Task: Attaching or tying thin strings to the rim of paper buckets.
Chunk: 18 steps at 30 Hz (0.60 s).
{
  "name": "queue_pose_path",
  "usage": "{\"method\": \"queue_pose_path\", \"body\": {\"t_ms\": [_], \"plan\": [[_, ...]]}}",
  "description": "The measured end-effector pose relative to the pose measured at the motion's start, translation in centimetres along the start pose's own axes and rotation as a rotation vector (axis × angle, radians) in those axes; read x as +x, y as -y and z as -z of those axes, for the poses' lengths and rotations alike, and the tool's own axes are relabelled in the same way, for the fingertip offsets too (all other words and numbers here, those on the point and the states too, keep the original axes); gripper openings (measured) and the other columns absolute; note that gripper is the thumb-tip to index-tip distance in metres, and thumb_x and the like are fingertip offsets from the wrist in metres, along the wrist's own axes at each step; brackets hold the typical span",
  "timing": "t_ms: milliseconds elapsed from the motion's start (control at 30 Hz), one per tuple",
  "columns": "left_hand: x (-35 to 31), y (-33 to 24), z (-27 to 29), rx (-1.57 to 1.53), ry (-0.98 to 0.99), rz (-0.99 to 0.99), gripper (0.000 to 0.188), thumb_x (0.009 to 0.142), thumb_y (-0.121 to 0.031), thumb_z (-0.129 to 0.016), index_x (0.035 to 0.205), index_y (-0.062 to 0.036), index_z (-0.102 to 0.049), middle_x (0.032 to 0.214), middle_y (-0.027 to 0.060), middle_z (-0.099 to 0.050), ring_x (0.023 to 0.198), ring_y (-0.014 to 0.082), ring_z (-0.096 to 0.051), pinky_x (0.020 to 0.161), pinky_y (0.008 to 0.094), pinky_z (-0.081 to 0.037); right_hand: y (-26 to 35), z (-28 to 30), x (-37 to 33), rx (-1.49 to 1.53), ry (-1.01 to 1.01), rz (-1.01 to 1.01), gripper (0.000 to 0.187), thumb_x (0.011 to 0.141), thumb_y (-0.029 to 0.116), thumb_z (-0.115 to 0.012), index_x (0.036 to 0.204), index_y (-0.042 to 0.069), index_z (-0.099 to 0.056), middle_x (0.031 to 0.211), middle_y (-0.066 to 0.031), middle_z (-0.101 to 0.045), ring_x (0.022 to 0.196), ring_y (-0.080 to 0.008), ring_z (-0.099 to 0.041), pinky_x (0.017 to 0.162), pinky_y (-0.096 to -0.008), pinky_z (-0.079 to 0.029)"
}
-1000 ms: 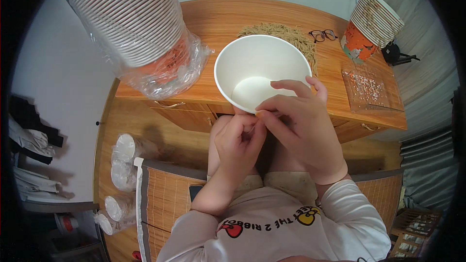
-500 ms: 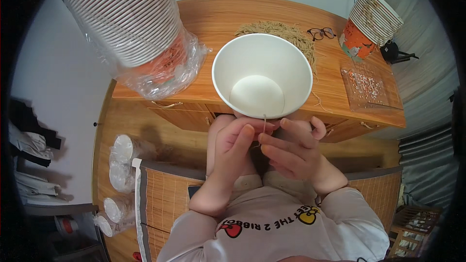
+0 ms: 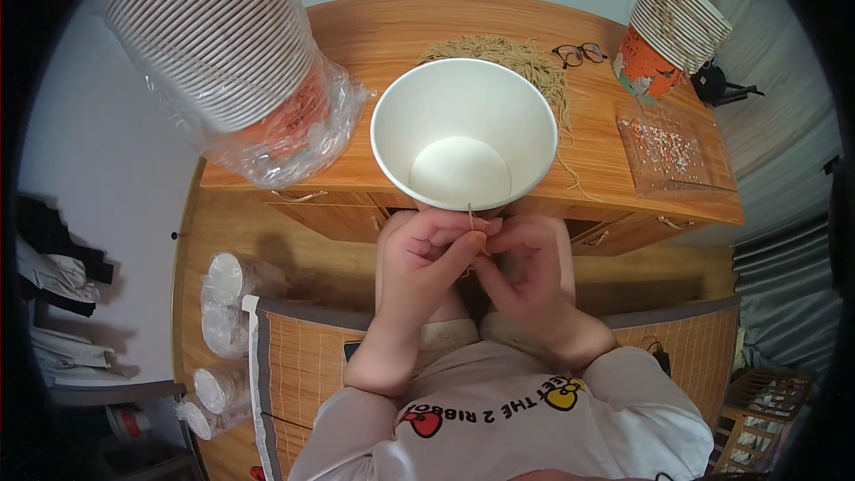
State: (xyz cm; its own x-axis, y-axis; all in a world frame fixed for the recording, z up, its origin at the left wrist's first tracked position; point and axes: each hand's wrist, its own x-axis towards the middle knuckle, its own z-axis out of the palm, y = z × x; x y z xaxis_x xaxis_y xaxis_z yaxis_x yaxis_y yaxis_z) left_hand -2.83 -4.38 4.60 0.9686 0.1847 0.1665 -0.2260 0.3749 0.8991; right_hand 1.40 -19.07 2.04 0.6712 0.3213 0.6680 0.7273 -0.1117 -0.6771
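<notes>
- The wrapped tub stack [image 3: 214,44], left beyond the grip, bore lettering; its top was cut off.
- The shirt [image 3: 508,428] below the grip bore lettering.
- The white tub [image 3: 463,111] was just beyond the grip.
- Left hand [image 3: 426,254] pinched string [image 3: 471,215] at the tub's near rim; right hand's [image 3: 534,272] hold couldn't be told.
</notes>
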Motion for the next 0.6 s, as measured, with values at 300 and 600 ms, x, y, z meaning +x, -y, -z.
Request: {"method": "queue_pose_path", "body": {"t_ms": [300, 600], "plan": [[0.5, 1.3, 0.4, 0.158, 0.011, -0.176, 0.014, 0.084, 0.009, -0.067, 0.096, 0.0035, -0.065, 0.095, 0.0128, -0.072, 0.089, 0.017, -0.07, 0.079, 0.0268, -0.057, 1.0, 2.1, 0.5, 0.354, -0.019, 0.073, 0.033, 0.082, -0.012, -0.06, 0.107, 0.003, -0.045, 0.096, -0.0108, -0.056, 0.085, -0.0221, -0.051, 0.076, -0.03, -0.042], [0.3, 1.4, 0.2, 0.172, -0.065, -0.184, 0.011, 0.082, 0.009, -0.07, 0.089, 0.0023, -0.064, 0.088, 0.0095, -0.071, 0.081, 0.0132, -0.069, 0.072, 0.0239, -0.056, 1.1, 2.3, -0.1, 0.235, -0.139, 0.085, 0.029, 0.079, -0.007, -0.064, 0.102, 0.004, -0.05, 0.087, -0.0085, -0.059, 0.081, -0.0218, -0.051, 0.075, -0.032, -0.039]]}}
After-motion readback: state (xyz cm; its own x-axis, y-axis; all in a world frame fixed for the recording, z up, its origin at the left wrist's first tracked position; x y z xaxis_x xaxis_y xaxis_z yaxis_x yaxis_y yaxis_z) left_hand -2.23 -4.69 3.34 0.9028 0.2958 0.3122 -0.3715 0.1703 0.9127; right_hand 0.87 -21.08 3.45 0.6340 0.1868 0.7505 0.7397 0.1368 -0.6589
